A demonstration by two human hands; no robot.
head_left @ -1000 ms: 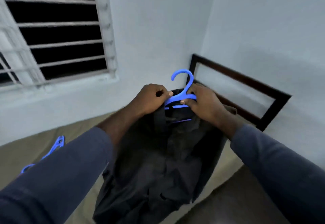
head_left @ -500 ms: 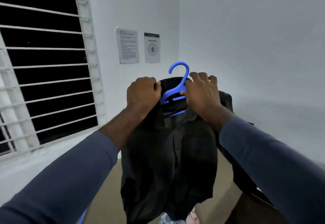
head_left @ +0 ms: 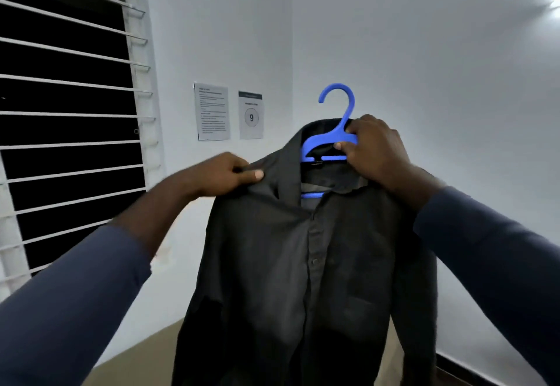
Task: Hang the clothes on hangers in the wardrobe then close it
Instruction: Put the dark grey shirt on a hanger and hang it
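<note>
**Up by the hook, one shirt sits on its hanger, with the wardrobe yet to come**

At the right end of the hanger's bar, just under the hook, the right hand (head_left: pixel 378 155) is clamped on the blue hanger (head_left: pixel 345 116), fingers curled over the bar and the collar beneath it. The left hand (head_left: pixel 224 176) pinches the shirt (head_left: pixel 303 264) at the hanger's left shoulder end, thumb pressed flat on the cloth, apparently tugging that shoulder into place.

The dark shirt hangs full length from the hanger, front facing the person, held up in the air before the corner of the wall (head_left: pixel 424 82).

By my reading, this shirt is as good as on its hanger. Carrying it to the rail and shutting the wardrobe remain, and no wardrobe shows from here, so I cannot tell how many other clothes are waiting.

Counted: one shirt, one hanger, two hands. Beyond them are two sheets of paper (head_left: pixel 212 111) on the wall and one barred window (head_left: pixel 66 131) on the left.
</note>
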